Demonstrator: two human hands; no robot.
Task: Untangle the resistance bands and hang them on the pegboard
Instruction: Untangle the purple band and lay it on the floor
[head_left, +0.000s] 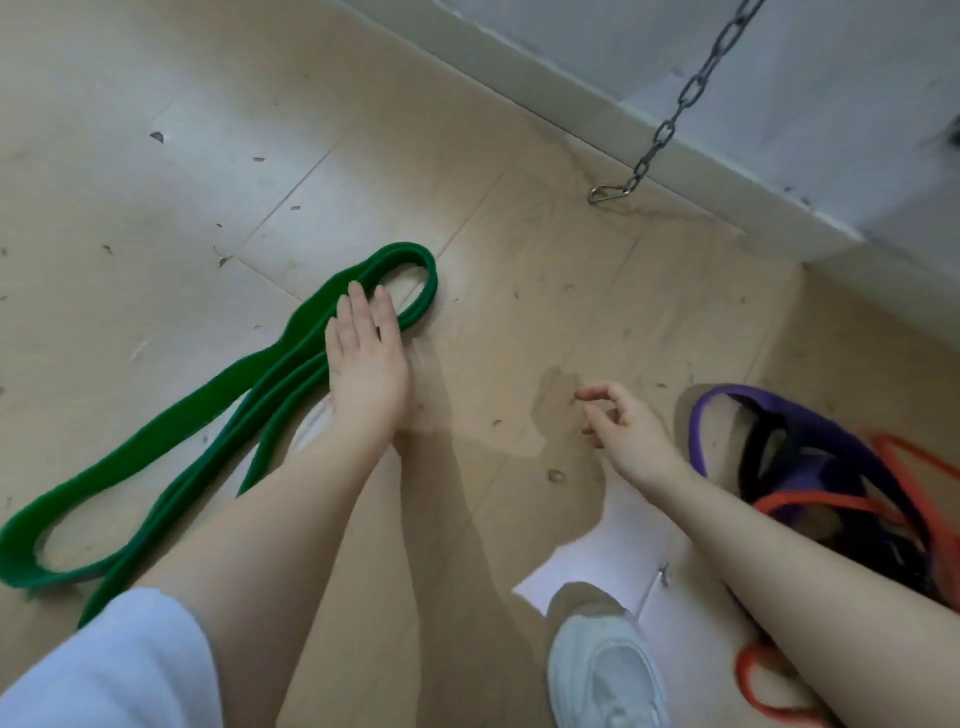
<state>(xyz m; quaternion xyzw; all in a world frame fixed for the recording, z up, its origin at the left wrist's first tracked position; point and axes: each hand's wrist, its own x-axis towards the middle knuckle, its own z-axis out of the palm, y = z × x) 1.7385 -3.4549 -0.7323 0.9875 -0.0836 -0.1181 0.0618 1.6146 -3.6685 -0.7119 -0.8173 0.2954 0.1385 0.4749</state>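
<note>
- Nearest, at the bottom edge, a white shoe (605, 670) stands on the pale wooden floor (156, 156), and a light sleeve (104, 670) covers the upper left arm; the person seems to be bending low to work at floor level.
- Just to the right of the right forearm, a heap of bands (810, 467), purple, black and orange, lies knotted together on the floor; it looks untouched and not yet sorted.
- Farther in, the right hand (618, 421) hovers above the floor beside that heap, fingers loosely curled, grasping nothing.
- Across from it, the left hand (366, 353) reaches forward with straight, relaxed fingers over the green band (156, 441), touching it or just above it; which, I cannot tell. It grips nothing.
- That green band lies alone in long flat loops, well apart from the heap, probably set aside as 1 freed piece ready for hanging.
- Farthest, a metal chain (675, 109) with a clip hangs by the white wall (857, 104). No pegboard shows.
</note>
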